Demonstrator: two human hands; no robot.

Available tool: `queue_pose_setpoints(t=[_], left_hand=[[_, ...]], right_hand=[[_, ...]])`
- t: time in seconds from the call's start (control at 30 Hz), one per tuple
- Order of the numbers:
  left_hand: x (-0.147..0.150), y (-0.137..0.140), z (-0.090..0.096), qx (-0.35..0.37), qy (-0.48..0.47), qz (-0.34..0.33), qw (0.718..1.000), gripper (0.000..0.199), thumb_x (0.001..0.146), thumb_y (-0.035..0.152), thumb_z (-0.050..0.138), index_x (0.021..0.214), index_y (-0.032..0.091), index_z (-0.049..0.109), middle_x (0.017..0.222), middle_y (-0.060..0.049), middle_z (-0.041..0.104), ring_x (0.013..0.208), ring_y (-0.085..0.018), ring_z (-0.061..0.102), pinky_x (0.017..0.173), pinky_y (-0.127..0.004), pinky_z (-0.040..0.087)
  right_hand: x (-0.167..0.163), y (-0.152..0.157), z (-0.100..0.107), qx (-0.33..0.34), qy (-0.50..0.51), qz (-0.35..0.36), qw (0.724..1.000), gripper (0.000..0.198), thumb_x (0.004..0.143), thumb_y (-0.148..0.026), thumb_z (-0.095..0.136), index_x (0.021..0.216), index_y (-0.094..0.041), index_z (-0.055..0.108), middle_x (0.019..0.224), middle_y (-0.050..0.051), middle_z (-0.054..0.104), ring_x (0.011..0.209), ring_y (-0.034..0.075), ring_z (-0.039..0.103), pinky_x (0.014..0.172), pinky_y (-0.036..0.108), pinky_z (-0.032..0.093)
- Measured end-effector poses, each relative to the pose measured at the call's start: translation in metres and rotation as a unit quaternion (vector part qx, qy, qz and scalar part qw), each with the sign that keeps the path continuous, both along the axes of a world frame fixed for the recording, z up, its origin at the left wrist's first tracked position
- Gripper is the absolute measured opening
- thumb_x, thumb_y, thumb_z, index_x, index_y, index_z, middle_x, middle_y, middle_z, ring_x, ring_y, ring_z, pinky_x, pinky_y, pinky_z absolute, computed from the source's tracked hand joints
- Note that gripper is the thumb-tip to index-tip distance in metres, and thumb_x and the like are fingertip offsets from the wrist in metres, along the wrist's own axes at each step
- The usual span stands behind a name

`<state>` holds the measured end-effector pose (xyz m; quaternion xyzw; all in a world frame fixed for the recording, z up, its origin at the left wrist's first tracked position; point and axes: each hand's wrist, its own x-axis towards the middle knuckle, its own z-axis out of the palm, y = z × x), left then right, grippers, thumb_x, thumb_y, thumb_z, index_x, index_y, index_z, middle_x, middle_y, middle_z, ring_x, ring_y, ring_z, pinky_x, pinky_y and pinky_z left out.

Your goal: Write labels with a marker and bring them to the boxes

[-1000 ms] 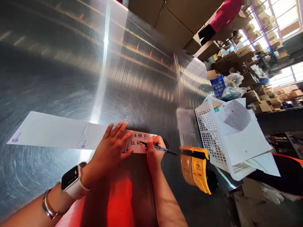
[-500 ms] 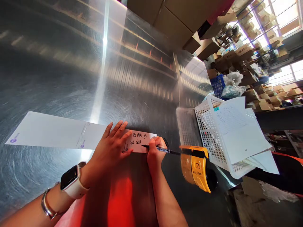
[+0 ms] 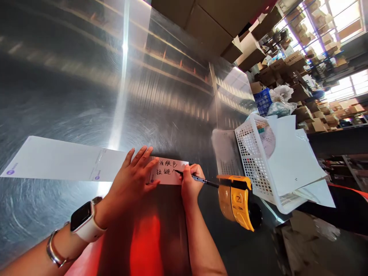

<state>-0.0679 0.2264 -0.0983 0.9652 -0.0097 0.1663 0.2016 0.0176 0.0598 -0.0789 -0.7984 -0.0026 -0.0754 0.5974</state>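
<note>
Windows [image 3: 347, 15] are shining behind box-laden shelving [image 3: 317, 36].
They are glowing beyond the right edge of the metal table [image 3: 71, 107]; a pale reflection [image 3: 120, 96] is streaking its surface.

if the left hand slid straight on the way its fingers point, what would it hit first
Across the shiny metal tabletop, the left hand would probably meet the brown cardboard boxes first; depth there is unclear.

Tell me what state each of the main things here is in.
Label strip: laid flat, written on at one end.
Pen: uncapped, tilted, tip at the strip.
Left fingers: spread on the strip.
Right fingers: closed around the pen.
Watch: strapped on, screen dark.
Yellow tool: unheld, on the table.
White basket: holding papers, some jutting out.
</note>
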Motion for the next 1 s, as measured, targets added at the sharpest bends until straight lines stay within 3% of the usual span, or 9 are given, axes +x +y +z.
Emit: queue_pose_setpoints(t=[1.0], left_hand=[[0.0010, 0.0016, -0.0028, 0.022, -0.024, -0.008, 0.999, 0.053, 0.079, 0.039, 0.073, 0.123, 0.012, 0.060, 0.144, -0.023, 0.048, 0.135, -0.040, 0.042, 0.110, -0.062, 0.034]], right_hand=[[-0.0010, 0.0009, 0.0004, -0.014, -0.055, 0.025, 0.998, 0.035, 0.076, -0.028, 0.055, 0.056, -0.023, 0.027, 0.052, -0.007, 0.031, 0.047, 0.008, 0.030, 0.043, 0.021, 0.028]])
